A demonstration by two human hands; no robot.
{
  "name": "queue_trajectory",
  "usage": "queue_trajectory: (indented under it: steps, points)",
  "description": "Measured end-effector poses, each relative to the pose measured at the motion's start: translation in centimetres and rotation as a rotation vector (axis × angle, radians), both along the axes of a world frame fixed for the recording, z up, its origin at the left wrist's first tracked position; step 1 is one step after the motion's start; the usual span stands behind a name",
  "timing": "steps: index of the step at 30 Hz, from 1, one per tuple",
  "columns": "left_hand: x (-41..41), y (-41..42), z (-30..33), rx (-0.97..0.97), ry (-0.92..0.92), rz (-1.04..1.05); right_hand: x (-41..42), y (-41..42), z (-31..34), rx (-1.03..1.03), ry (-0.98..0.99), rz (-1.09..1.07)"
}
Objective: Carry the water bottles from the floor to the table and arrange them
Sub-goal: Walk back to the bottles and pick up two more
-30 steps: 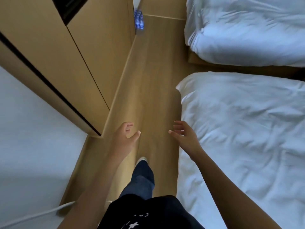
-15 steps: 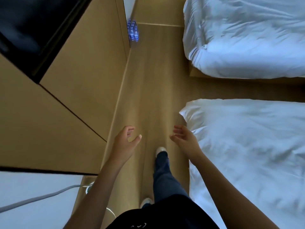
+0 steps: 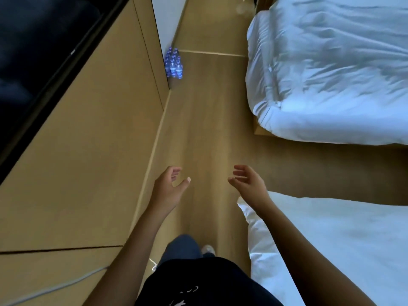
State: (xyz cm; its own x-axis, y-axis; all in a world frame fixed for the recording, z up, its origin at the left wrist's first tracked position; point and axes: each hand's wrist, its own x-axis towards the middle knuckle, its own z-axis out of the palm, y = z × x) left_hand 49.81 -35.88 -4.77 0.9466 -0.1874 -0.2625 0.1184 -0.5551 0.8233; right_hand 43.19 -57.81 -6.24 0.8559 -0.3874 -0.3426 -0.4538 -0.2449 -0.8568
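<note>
We see a dark flat screen [image 3: 39,51] on a tan wood wall panel [image 3: 88,151], far left of our left hand [image 3: 169,188]. That hand hangs over the tan wood floor [image 3: 205,120], fingers loosely apart, empty. Well ahead of it, a pack of clear plastic water bottles with blue labels [image 3: 174,65] stands on the floor against the wall. Right hand [image 3: 248,184] likewise relaxed, empty. Right of it, two beds with rumpled white duvets [image 3: 331,74].

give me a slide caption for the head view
Both hands, left and right, empty above the floor, water bottles ahead by the wall.
</note>
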Motion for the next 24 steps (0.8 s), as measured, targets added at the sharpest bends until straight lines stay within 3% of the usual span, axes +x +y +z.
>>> queue_trajectory:
  steps: [10,24]
  points:
    - [22.8,-9.3,-2.5,-0.032,0.025,-0.02,21.4,-9.4,-1.0,-0.009,0.012,-0.033]
    - [54.7,-20.9,-1.1,-0.028,0.0,-0.028,51.7,-20.8,0.7,-0.001,0.029,-0.092]
